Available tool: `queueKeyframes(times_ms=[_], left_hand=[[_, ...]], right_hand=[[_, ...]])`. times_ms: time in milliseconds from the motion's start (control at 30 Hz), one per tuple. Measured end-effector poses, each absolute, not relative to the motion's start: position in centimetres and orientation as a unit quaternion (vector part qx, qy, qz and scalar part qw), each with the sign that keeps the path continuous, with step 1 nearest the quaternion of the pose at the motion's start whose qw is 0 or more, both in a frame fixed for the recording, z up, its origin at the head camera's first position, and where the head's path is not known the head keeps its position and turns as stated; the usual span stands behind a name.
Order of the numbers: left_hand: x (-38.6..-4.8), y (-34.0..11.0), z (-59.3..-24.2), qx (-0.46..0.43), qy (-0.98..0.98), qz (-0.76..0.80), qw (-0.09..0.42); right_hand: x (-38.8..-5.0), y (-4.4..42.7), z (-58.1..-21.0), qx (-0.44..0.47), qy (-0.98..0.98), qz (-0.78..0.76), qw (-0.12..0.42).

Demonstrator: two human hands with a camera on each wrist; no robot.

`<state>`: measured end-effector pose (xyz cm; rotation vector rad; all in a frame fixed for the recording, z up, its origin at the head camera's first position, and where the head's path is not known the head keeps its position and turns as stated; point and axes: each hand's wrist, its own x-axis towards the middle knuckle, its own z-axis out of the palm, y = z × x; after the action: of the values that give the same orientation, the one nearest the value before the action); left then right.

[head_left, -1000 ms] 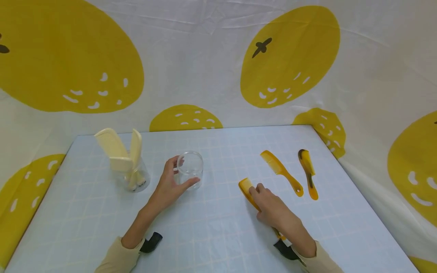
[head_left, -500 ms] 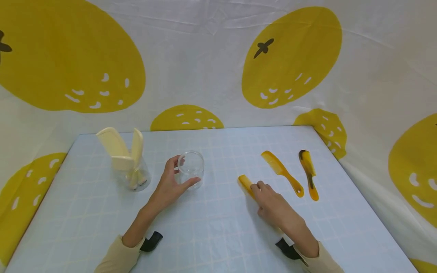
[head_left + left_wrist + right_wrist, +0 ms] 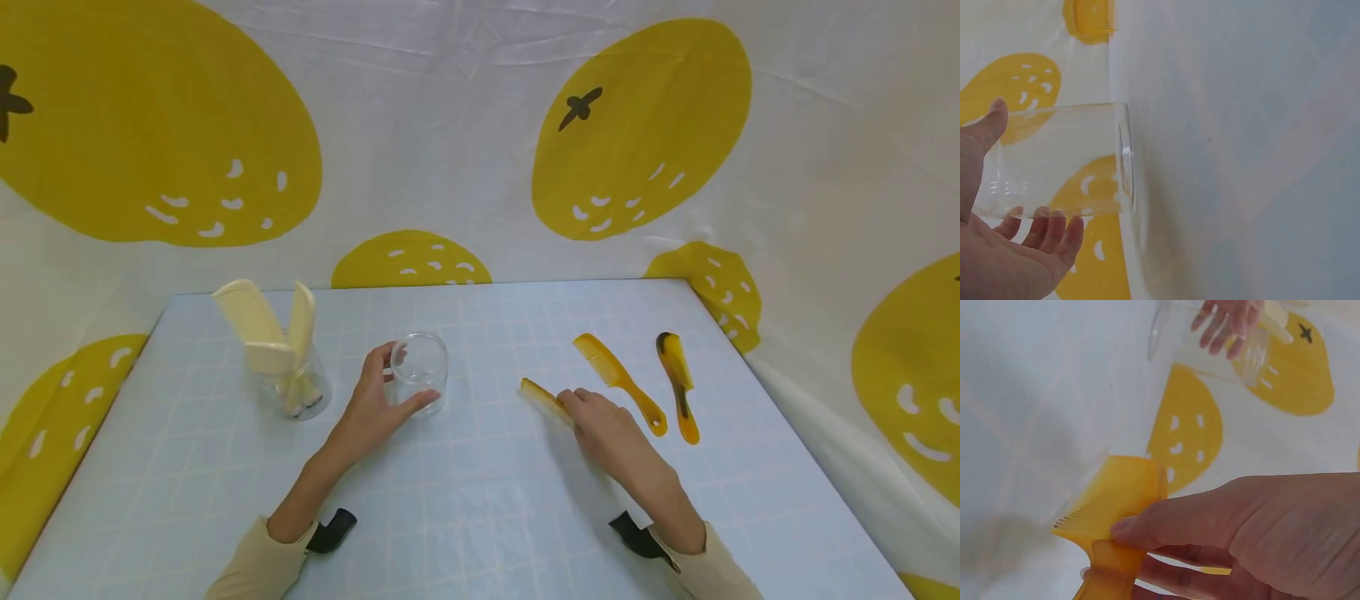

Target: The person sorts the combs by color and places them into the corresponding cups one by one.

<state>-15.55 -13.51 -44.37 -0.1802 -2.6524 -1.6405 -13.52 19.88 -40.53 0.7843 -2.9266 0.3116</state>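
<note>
My left hand (image 3: 375, 412) holds an upright clear glass cup (image 3: 420, 358), thumb on the near side and fingers round the far left side. In the left wrist view the glass cup (image 3: 1066, 162) shows nothing inside, its base at the tablecloth. My right hand (image 3: 611, 429) pinches a yellow comb (image 3: 543, 397) to the right of the cup. The thumb presses near where its toothed part meets the handle, as the right wrist view shows on the comb (image 3: 1122, 487). The comb seems raised a little off the cloth; its handle is mostly hidden by the hand.
Two more combs lie at the right, a yellow comb (image 3: 618, 379) and a yellow-and-dark comb (image 3: 677, 383). On the left, a clear cup (image 3: 318, 392) holds several cream combs (image 3: 247, 312). A pale checked cloth covers the table (image 3: 450, 517); a patterned curtain (image 3: 420, 125) hangs behind.
My right hand has shifted slightly up and right with the comb and turned it, so its toothed part now looks narrower. The left hand and glass cup have stayed put.
</note>
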Motion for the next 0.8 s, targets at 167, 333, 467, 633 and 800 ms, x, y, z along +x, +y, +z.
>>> queueKeyframes(times_ms=[167, 333, 467, 633, 800], left_hand=[[-15.7, -13.5, -44.6, -0.060, -0.848, -0.526, 0.012], [-15.7, -13.5, -44.7, -0.064, -0.847, -0.528, 0.012], [-15.7, -13.5, -44.7, -0.063, -0.847, -0.528, 0.009], [-15.7, -13.5, -44.6, -0.058, -0.847, -0.528, 0.005], [-15.7, -13.5, -44.5, -0.055, -0.848, -0.526, 0.003]], right_hand=[[-14.3, 19.7, -39.9, 0.253, -0.957, 0.134, 0.051], [-14.8, 19.5, -39.2, 0.262, -0.948, 0.167, 0.067], [-15.2, 19.3, -38.5, 0.258, -0.941, 0.206, 0.067], [-15.9, 18.9, -37.7, 0.240, -0.933, 0.261, 0.056], [-16.4, 18.4, -37.1, 0.240, -0.917, 0.314, 0.058]])
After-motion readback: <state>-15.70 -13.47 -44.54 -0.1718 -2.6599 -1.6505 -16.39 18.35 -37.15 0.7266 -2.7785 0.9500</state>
